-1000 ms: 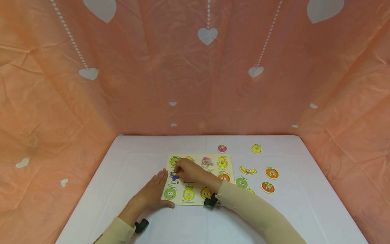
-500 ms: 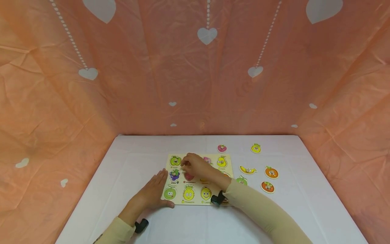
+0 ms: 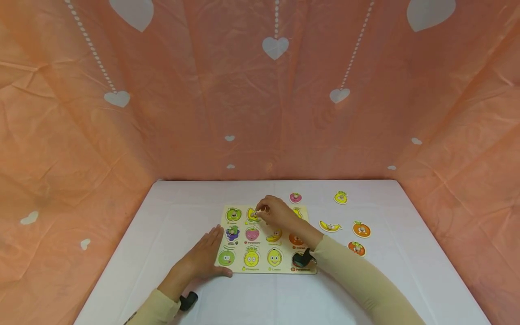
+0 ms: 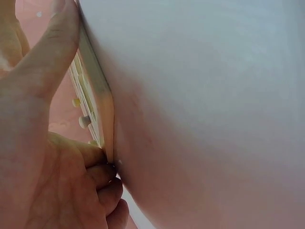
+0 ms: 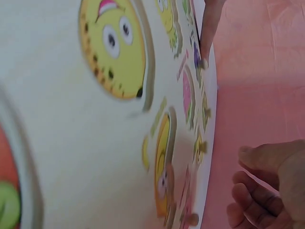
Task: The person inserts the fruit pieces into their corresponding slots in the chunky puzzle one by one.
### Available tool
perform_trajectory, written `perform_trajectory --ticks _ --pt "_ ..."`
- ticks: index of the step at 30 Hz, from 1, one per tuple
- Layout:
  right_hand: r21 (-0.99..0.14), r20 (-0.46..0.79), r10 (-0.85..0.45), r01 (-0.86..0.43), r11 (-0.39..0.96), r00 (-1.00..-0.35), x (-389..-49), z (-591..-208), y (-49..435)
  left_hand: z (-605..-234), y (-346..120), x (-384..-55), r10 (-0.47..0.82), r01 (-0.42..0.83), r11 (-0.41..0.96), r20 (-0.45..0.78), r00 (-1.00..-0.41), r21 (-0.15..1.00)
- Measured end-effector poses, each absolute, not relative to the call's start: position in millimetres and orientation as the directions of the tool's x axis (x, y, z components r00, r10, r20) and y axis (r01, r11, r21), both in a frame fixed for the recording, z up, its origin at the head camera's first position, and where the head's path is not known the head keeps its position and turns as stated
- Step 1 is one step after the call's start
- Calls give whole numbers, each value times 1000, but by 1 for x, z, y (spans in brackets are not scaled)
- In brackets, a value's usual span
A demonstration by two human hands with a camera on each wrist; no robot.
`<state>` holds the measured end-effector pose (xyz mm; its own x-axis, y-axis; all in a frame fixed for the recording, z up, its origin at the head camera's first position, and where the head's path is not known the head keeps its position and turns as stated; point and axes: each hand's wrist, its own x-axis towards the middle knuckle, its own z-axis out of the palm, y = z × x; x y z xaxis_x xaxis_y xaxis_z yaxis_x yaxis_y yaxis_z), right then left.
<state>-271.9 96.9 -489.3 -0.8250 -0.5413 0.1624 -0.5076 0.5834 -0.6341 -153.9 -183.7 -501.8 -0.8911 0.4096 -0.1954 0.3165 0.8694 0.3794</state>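
A wooden fruit peg puzzle board (image 3: 263, 269) lies on the white table. My left hand (image 3: 203, 255) rests against its left edge, fingers extended, thumb along the front edge. My right hand (image 3: 276, 212) hovers over the back row beside the yellow star-fruit piece (image 3: 252, 215); in the right wrist view its thumb and fingers (image 5: 259, 191) are apart with nothing between them. The apple piece (image 3: 233, 214) and the grape piece (image 3: 232, 233) sit on the board with knobs up. The peach is hidden behind the right hand.
Loose knobbed pieces lie right of the board: a pink one (image 3: 295, 197), a pineapple (image 3: 341, 197), a banana (image 3: 330, 226), an orange (image 3: 361, 229) and a red-orange fruit (image 3: 356, 248). The right sleeve (image 3: 357, 280) covers part of that area. A peach-coloured cloth with hearts (image 3: 268, 104) stands behind.
My right hand has left the grape piece's knob and moved back and to the right, uncovering the grape, strawberry and star fruit. The left hand has stayed in place.
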Motion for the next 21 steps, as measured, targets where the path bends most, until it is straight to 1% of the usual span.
perform_trajectory --ticks 5,13,21 --pt "-623 197 -513 -511 592 -835 -276 -489 110 -499 -184 -152 413 317 866 -196 -889 386" --pt "-667 180 -446 -442 599 -877 -282 -488 128 -501 -185 -154 427 337 861 -182 -886 381" --pt "-603 231 -422 -469 645 -877 -293 -488 147 -496 -182 -151 414 312 864 -205 -887 394"
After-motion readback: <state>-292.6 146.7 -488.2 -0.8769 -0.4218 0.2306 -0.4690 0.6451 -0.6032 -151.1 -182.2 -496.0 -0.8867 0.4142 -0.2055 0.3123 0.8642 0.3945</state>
